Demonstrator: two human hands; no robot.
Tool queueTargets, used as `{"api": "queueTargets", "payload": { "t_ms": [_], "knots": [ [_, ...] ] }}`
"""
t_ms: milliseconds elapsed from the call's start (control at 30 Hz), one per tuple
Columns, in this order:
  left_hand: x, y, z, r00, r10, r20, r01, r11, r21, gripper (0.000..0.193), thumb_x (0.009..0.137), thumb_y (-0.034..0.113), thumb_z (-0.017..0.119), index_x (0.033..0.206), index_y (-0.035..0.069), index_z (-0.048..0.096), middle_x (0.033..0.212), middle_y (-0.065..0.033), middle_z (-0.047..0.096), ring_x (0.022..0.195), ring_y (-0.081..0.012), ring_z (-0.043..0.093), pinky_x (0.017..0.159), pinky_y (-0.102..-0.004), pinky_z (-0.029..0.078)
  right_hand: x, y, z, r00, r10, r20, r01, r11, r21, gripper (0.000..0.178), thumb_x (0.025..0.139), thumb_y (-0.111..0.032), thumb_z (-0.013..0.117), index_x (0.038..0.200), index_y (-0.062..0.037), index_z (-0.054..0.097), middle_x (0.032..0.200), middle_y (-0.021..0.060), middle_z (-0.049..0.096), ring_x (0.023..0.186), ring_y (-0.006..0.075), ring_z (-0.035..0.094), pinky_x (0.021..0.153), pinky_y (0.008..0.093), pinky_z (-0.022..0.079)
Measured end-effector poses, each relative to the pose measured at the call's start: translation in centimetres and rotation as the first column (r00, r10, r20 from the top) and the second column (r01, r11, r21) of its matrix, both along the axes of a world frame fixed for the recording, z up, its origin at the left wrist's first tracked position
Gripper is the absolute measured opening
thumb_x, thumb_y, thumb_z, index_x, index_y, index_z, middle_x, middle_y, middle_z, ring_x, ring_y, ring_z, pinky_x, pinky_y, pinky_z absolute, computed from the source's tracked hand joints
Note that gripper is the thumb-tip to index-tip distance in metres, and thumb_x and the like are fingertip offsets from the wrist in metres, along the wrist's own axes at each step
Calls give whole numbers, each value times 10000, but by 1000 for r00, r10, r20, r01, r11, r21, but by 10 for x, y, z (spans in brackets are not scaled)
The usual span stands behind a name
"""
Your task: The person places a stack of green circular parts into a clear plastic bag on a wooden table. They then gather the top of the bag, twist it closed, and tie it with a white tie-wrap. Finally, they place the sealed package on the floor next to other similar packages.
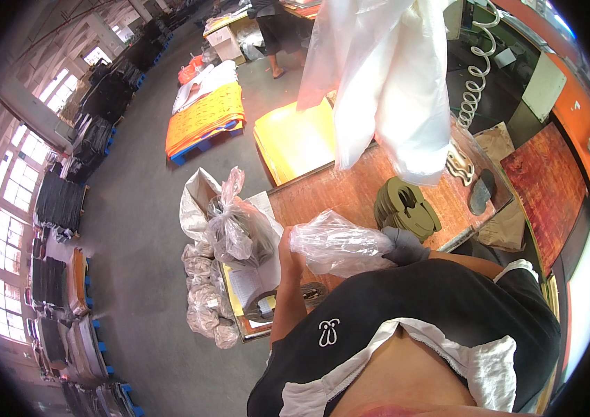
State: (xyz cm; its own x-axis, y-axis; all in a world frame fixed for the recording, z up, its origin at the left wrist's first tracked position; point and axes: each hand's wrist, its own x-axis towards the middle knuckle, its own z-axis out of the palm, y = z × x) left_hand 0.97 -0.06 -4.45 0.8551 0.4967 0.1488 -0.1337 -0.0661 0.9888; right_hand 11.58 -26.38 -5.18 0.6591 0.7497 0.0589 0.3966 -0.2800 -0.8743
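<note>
I hold a clear, crinkled plastic bag (340, 242) between my two hands, in front of my chest and above the near side of a reddish-brown wooden table (309, 189). My bare left hand (290, 251) grips the bag's left end. My right hand (406, 247), in a dark grey glove, grips its right end; I cannot tell exactly how the fingers close there, as the folds partly hide them. Just beyond my right hand, a stack of olive-green cut pieces (406, 210) lies on the tabletop. Farther right on the table is a wavy-edged metal shape (458, 164). To my left, near the table's edge, stands a knotted clear bag (234, 226) with contents I cannot make out. Large sheets of translucent white plastic (392, 90) hang over the table's far side, and bright yellow sheets (298, 139) lie beyond it.
</note>
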Motion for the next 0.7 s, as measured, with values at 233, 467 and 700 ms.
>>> {"api": "queueTargets", "payload": {
  "t_ms": [233, 467, 700],
  "knots": [
    [1, -1, 1, 1000, 23, -21, -23, 1000, 6, 127, 897, 82, 459, 933, 1, 549, 862, -50, 592, 799, -112, 535, 730, -247, 435, 1, 0, 1, 999, -3, 40, 4, 1000, -31, 199, 690, -134, 700, 846, -70, 593, 742, 129, 601, 694, 285, 596, 626, 358, 457],
    [2, 0, -6, 1000, 20, -11, -21, 998, -52, 130, 883, 81, 461, 931, -2, 550, 852, -50, 592, 796, -113, 536, 731, -247, 435, 1, 1, 4, 998, -11, 57, 13, 999, -31, 218, 679, -129, 706, 857, -68, 596, 754, 130, 605, 715, 289, 599, 631, 361, 459],
    [0, 1, -6, 1000, 13, 18, -13, 1000, 25, 125, 842, 22, 483, 942, -3, 553, 851, -48, 595, 798, -114, 541, 735, -245, 434, -1, 0, 8, 998, -16, 61, 18, 999, -28, 227, 666, -117, 709, 857, -63, 598, 757, 131, 605, 713, 295, 596, 632, 365, 459]
  ]
}}
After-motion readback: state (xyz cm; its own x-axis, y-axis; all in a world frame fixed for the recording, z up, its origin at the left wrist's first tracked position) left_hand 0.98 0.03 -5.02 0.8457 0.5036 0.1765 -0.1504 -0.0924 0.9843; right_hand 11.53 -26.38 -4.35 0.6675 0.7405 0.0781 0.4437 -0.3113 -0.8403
